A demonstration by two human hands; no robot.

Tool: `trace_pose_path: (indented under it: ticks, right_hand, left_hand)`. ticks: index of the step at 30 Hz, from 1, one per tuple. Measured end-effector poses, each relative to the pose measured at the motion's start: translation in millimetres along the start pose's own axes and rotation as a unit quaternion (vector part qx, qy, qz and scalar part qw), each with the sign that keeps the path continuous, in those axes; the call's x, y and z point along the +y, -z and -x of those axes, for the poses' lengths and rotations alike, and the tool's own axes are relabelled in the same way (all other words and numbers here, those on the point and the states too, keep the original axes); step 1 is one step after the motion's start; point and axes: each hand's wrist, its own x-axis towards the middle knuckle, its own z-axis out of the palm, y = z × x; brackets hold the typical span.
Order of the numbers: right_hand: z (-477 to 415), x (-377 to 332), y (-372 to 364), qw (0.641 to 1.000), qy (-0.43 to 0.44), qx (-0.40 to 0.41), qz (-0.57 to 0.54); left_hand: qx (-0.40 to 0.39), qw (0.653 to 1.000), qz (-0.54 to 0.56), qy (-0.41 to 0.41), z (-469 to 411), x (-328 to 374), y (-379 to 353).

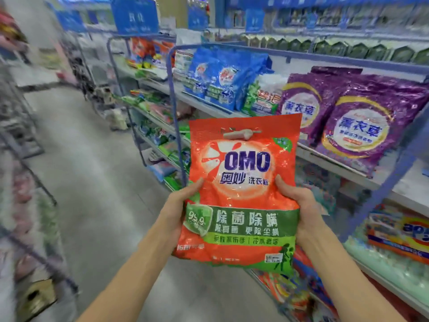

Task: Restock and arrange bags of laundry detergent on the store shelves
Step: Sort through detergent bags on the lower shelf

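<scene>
I hold an orange and green OMO detergent bag (241, 194) upright in front of me, its printed face toward the camera. My left hand (180, 205) grips its left edge with the thumb on the front. My right hand (301, 205) grips the right edge the same way. The bag hangs in the aisle, just left of the blue-framed store shelves (348, 168). On the shelf behind it stand purple detergent bags (357, 126), blue detergent bags (222, 77) and a green and white bag (262, 98).
Lower shelves on the right carry more orange, green and blue packs (399, 235). A grey floor aisle (92, 182) runs ahead on the left, with another rack of goods (21, 182) along its left side. Blue signs (134, 17) hang overhead.
</scene>
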Motion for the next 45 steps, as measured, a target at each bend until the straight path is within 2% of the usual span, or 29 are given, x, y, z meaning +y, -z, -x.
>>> trace_pose_path:
  ticks: [4, 14, 22, 32, 39, 45]
  right_hand:
    - [-40.1, 14.9, -44.4, 0.999, -0.007, -0.026, 0.026]
    - [-152.4, 58.1, -124.8, 0.994, -0.034, -0.075, 0.070]
    - [-290.3, 82.8, -165.5, 0.994, -0.084, -0.040, 0.063]
    - [-448.2, 113.5, -232.2, 0.983, -0.162, -0.076, 0.051]
    - [-562.1, 151.8, -295.0, 0.977, -0.180, -0.077, 0.080]
    - [-658.6, 187.0, -372.9, 0.975, -0.198, -0.074, 0.073]
  left_hand:
    - [-0.015, 1.000, -0.010, -0.025, -6.1, 43.7, 38.1]
    - [0.045, 0.997, 0.006, -0.056, -48.3, 117.2, 123.5]
    - [0.111, 0.993, 0.002, -0.050, -142.8, 190.1, 182.7]
    - [0.198, 0.979, -0.013, -0.044, -238.1, 285.2, 256.0]
    - [0.201, 0.979, 0.010, -0.040, -304.2, 354.5, 326.7]
    - [0.199, 0.979, 0.004, -0.037, -365.8, 442.4, 404.0]
